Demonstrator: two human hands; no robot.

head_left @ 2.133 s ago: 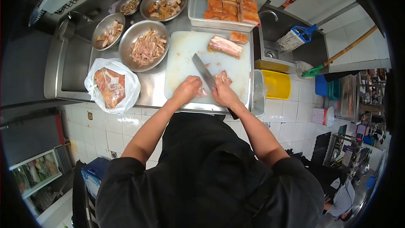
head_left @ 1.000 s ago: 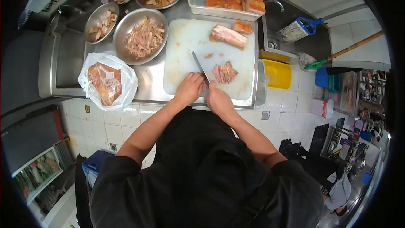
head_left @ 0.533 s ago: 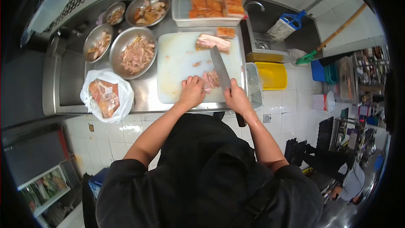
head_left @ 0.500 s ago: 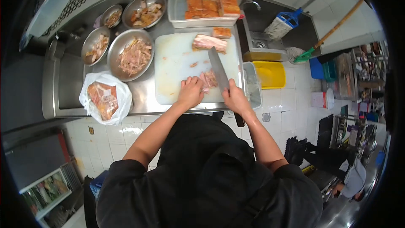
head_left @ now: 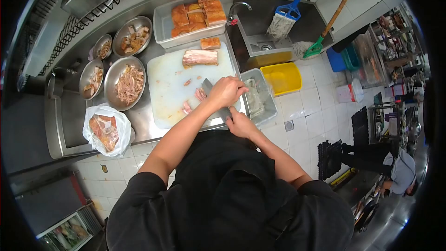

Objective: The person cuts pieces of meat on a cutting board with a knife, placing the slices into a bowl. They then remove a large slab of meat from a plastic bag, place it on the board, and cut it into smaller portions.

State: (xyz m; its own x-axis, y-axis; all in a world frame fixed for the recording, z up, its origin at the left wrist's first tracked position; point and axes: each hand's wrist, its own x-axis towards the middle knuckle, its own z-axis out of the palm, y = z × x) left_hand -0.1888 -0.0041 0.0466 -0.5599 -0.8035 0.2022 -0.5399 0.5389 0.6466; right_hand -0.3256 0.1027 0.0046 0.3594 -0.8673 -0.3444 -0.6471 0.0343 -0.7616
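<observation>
A cleaver lies low over the white cutting board, its handle end in my right hand, which is closed round it. Crossing above the blade, my left hand is over the board's right edge with its fingers curled; whether anything is in them is hidden. Cut meat pieces lie beside the blade, partly behind my left forearm. Farther up the board are a pale slab of meat and a small orange-skinned block.
Metal bowls of meat, one large, stand left of the board, above a bagged piece. A white tub holds orange blocks. At right are a clear bin, a yellow basin, a sink and another person.
My left hand has moved from the cut meat to the right, over the blade and the board's right edge. The view has shifted, and the cleaver is tilted more to the left.
</observation>
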